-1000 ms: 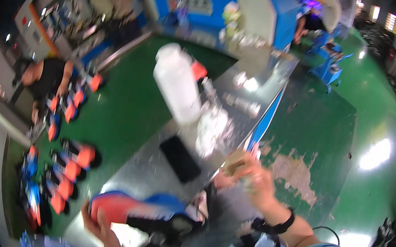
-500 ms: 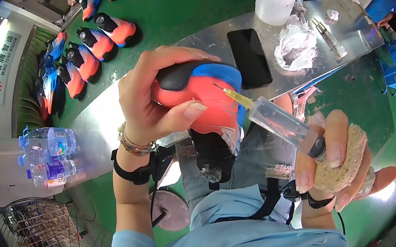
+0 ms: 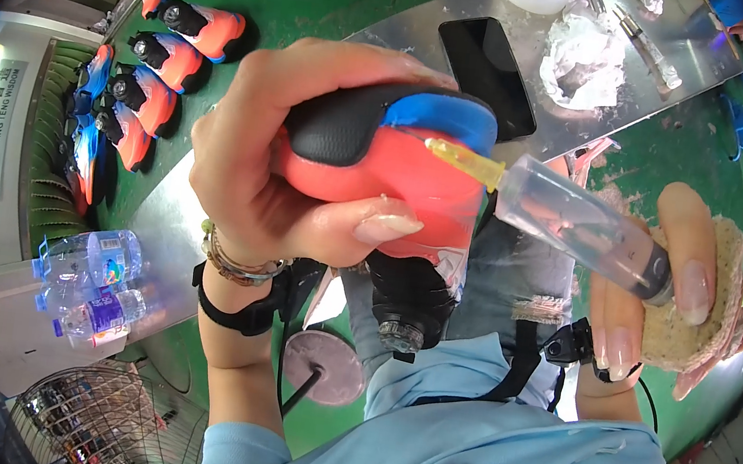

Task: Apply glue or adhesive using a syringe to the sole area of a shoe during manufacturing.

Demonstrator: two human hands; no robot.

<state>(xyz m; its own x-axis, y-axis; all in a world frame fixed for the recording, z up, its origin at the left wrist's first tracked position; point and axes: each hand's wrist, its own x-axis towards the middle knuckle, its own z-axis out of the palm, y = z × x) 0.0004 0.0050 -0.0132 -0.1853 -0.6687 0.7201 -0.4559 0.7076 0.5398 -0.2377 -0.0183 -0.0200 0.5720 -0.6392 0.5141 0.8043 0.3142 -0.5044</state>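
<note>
Holding a coral-red, blue and black shoe in the middle of the scene, above the lap, with the left hand. Arching the left fingers close together over its far edge, laying the thumb across the red near side, and so clamping on the shoe. Raising the left forearm from the near edge, ringed with bracelets and a black strap. Gripping with the right hand, at the right, a clear plastic syringe and a thick cream woven cloth pad. Curling the right fingers in on both, partly hidden by the pad, and slanting the syringe far and left, with its yellow cone-shaped tip over the shoe's blue-and-red border. Cannot tell about contact between tip and shoe. Lying beyond, on a grey metal table: a flat black phone and, to its right, crumpled white tissue.
</note>
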